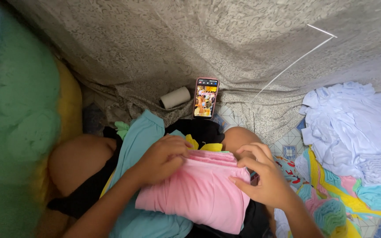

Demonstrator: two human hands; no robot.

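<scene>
A folded pink garment (pixel 203 191) lies across my lap. My left hand (pixel 162 158) rests on its upper left corner with fingers curled over the edge, and bits of yellow cloth (pixel 211 146) poke out just beyond. My right hand (pixel 263 176) pinches the pink garment's right edge between thumb and fingers. Under the pink piece lies a teal garment (pixel 140 136) over black cloth (pixel 201 130).
A phone (pixel 206 98) with a lit screen leans against grey patterned fabric (pixel 208 39), next to a small white roll (pixel 175 97). A heap of pale lilac clothes (pixel 353 128) sits at right over colourful fabric (pixel 331 207). A green and yellow cushion (pixel 18 114) fills the left.
</scene>
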